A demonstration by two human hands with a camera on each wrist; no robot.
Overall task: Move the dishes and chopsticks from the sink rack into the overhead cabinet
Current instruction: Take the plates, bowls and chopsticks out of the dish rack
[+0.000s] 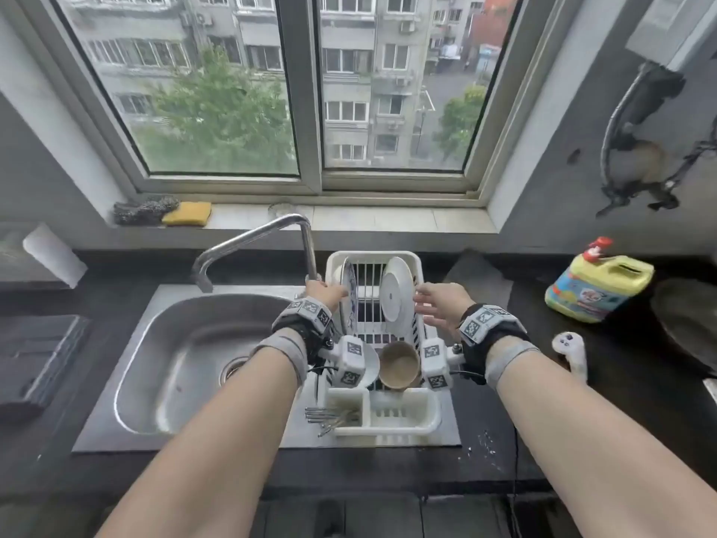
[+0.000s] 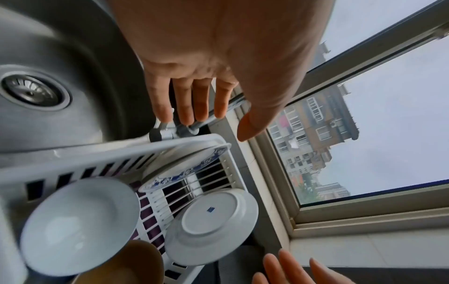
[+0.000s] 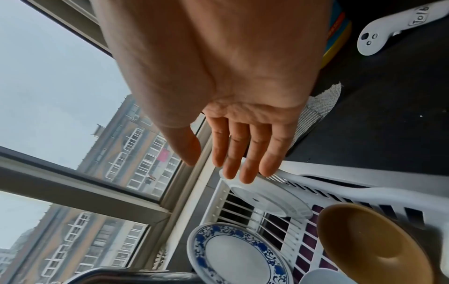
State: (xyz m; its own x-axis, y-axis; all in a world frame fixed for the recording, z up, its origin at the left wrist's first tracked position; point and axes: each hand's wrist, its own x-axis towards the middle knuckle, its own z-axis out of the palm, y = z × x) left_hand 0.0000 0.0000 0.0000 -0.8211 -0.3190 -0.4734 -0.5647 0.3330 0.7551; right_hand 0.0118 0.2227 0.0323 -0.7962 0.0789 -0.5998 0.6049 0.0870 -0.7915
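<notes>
A white dish rack [image 1: 417,328] stands on the drainboard to the right of the sink. At its far end a blue-rimmed plate [image 1: 349,300] leans on the left and a white plate [image 1: 395,293] on the right. Nearer me lie a white bowl [image 1: 371,363] and a brown bowl [image 1: 399,365]. Metal chopsticks [image 1: 329,417] stick out of the front left compartment. My left hand [image 1: 329,291] is open beside the blue-rimmed plate [image 2: 187,169], holding nothing. My right hand [image 1: 426,300] is open, its straight fingers [image 3: 243,173] just over the white plate [image 3: 269,199]; whether they touch it I cannot tell.
A chrome faucet [image 1: 271,234] arches just left of the rack, above the steel sink [image 1: 186,363]. On the dark counter to the right are a yellow detergent jug [image 1: 597,285], a white controller [image 1: 570,351] and a dark pan [image 1: 686,320]. A sponge [image 1: 188,213] lies on the windowsill.
</notes>
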